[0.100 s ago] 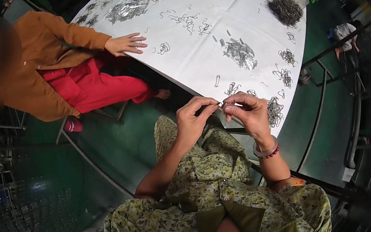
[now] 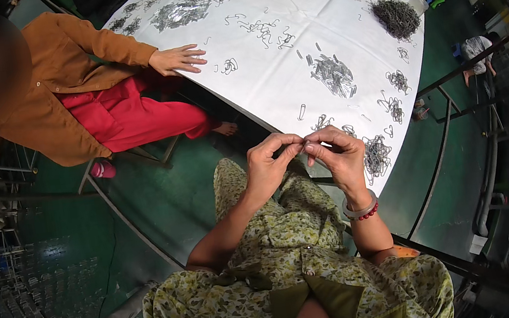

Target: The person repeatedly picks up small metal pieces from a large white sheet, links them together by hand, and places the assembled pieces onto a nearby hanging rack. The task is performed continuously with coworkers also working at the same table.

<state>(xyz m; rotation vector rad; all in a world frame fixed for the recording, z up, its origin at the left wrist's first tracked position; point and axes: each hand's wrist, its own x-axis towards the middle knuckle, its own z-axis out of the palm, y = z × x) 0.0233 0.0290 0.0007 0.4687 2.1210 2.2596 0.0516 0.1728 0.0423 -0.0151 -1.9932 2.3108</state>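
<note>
My left hand (image 2: 270, 162) and my right hand (image 2: 340, 155) meet at the fingertips above my lap, just off the near corner of the white-covered table (image 2: 244, 82). Thumb and forefinger of each hand are pinched together. Whatever lies between them is tiny and hidden by the fingers. Beside my right hand, on the table corner, sits a tangled heap of bent wire pieces (image 2: 376, 156). Smaller clusters of wire pieces (image 2: 396, 110) lie farther along the right edge. Past my hands is a pile of short, shiny metal strips (image 2: 333, 76), with a single elongated wire loop (image 2: 302, 112) nearer to me.
Curved wire hooks (image 2: 262, 31) are scattered mid-table. A dark wire heap (image 2: 396, 18) stands at the right edge, larger metal piles (image 2: 182, 13) at the far end. A person in a brown jacket (image 2: 56, 89) sits at left, one hand (image 2: 179, 59) on the table. Others work farther off.
My fingertips have drawn closer together, closing the small gap between my hands. The table appears shifted slightly right and down in the view.
</note>
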